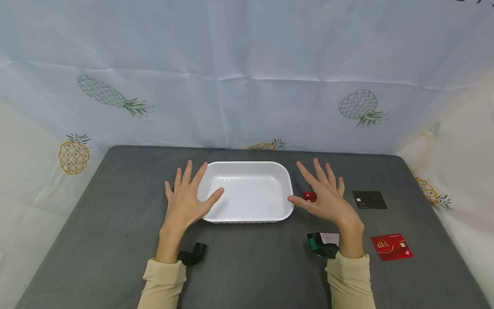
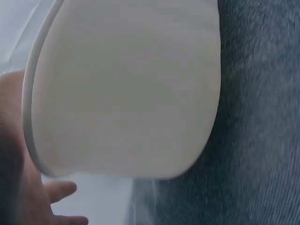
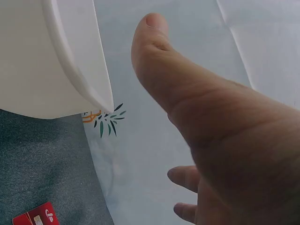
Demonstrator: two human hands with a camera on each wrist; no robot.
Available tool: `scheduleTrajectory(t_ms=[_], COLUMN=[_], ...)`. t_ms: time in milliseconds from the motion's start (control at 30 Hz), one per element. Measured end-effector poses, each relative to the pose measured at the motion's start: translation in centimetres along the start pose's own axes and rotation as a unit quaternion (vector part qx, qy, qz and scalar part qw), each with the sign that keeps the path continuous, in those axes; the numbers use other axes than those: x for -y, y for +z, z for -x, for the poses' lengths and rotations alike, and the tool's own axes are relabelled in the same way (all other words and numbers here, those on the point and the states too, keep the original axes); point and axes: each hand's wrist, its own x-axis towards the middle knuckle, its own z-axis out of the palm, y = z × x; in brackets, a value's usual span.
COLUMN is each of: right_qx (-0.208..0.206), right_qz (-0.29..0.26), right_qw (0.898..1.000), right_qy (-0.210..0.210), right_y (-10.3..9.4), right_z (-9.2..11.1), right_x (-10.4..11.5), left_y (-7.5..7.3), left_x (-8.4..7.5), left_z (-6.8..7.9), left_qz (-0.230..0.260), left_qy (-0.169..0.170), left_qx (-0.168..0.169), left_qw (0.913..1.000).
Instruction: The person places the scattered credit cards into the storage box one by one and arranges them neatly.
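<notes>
Spreading its fingers, the left hand [image 1: 187, 205] overlaps the left end of a white tray [image 1: 248, 197].
It grips nothing; contact is unclear. The tray rests on the grey table [image 1: 251, 266] between both hands. A partly hidden red card [image 1: 310, 197] shows by the right hand [image 1: 331, 201], splayed and empty; farther right lie a black card [image 1: 369, 200] and a red VIP card [image 1: 392, 247].

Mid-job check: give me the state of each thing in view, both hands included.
Left hand: open, fingers spread, overlapping the tray's left side; contact unclear.
Right hand: open, fingers spread, holding nothing.
White tray: upright, open side up.
Black card: lying flat, VIP print showing.
Larger-looking red card: lying flat, VIP print upside down in the head view.
Other red card: partly hidden by the right hand in the head view.
</notes>
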Motion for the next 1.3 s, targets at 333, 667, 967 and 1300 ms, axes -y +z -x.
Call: scheduleTrajectory(t_ms=[333,667,967,1300], right_qx=[-0.008,-0.014,-0.017,-0.011], right_qz=[-0.011,-0.017,-0.026,-0.039], right_qw=[1.0,0.999,0.999,0.999], right_qy=[-0.009,-0.032,-0.028,-0.021], right_y=[0.0,-0.4,-1.1,-1.4], right_z=[0.1,0.3,0.7,0.8], right_x=[-0.4,-1.4,-2.2,-3.1], left_y=[0.5,2.7,3.1,3.5], left_x=[3.1,4.5,4.9,5.1], left_z=[-0.4,-0.6,-0.5,-0.4], left_qz=[0.226,0.452,0.468,0.459], left_qy=[-0.001,0.081,0.097,0.146], left_qx=[0.024,0.048,0.052,0.049], left_qw=[0.9739,0.887,0.8767,0.8748])
